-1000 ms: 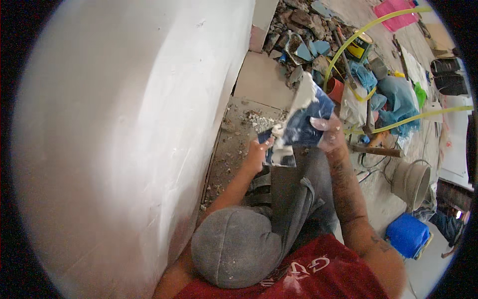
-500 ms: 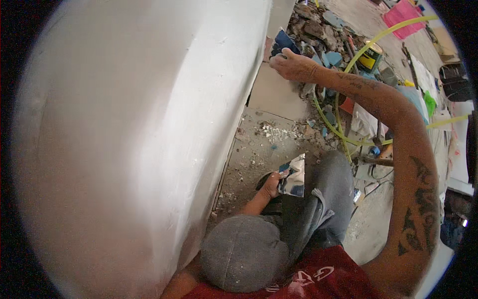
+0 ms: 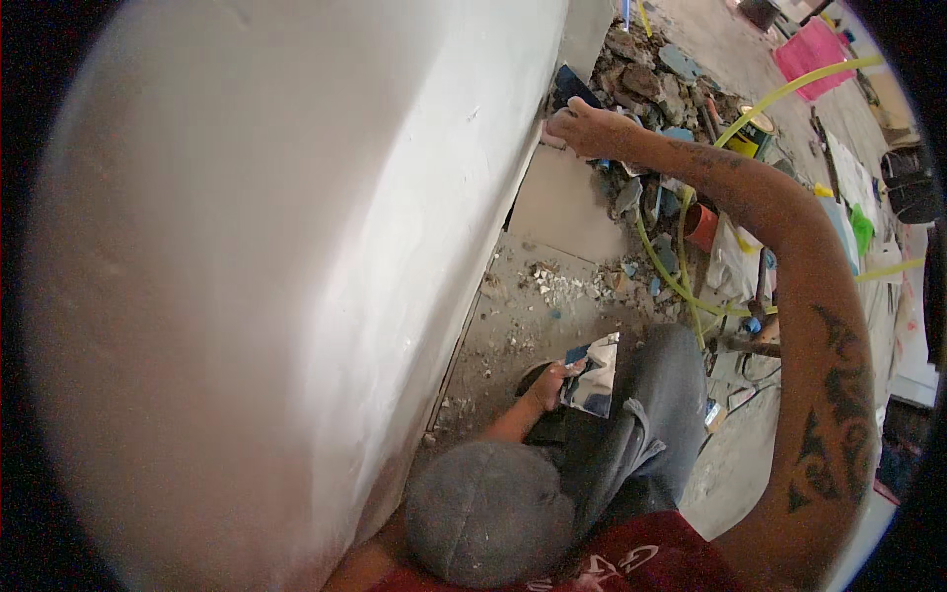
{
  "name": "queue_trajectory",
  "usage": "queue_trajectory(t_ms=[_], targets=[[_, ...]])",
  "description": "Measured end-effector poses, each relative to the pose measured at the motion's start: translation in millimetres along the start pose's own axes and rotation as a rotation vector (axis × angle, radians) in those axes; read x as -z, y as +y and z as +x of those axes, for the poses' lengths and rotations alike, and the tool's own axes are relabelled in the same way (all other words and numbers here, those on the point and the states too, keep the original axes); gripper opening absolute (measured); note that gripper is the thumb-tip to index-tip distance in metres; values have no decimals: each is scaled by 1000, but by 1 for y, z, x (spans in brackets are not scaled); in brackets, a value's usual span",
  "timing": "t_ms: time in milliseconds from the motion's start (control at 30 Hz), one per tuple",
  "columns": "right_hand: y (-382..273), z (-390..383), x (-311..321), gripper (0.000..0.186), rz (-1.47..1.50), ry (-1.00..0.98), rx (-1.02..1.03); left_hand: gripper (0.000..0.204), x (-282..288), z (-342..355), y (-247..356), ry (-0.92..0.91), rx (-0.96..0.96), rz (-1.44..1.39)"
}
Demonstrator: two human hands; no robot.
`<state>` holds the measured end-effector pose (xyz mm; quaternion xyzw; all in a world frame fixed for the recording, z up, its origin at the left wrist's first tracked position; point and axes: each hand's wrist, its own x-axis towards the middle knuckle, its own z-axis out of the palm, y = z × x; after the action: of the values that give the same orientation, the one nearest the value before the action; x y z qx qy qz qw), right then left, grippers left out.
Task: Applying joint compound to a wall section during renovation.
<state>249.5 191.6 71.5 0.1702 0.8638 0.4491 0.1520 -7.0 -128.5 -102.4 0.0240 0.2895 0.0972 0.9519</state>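
Holds the bare, dark-tattooed right arm [image 3: 838, 414] bent at the elbow, behind and to the right of its grip. Curls the bare right hand [image 3: 589, 131] closed, farthest forward. Holds the bare left hand [image 3: 550, 385] closed, nearer the body than the right grip, with the bare left forearm [image 3: 513, 421] slanting back and left from it.

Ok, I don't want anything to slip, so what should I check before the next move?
1. Dark blue flat blade gripped in the right hand: ok.
2. Shiny silver flat blade gripped in the left hand: ok.
3. Right-hand blade touching the smooth white wall: cannot tell.
4. Pale tiled floor free of loose white crumbs: not ok, they lie scattered.
5. Curved yellow hose clear of the right forearm: cannot tell; they overlap in view.
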Motion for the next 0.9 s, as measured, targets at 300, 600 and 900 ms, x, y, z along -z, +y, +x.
queue_trajectory(t_ms=[300, 600, 900], targets=[[0, 6, 0, 18, -34, -214, -38, 29, -9, -6, 8, 109, 21, 165], [3, -5, -8, 24, -20, -188, -9, 36, -11, -5, 6, -5, -3, 44], [-8, 10, 2, 23, 59, -245, -51, 31, -12, -8, 8, 5, -12, 108]])
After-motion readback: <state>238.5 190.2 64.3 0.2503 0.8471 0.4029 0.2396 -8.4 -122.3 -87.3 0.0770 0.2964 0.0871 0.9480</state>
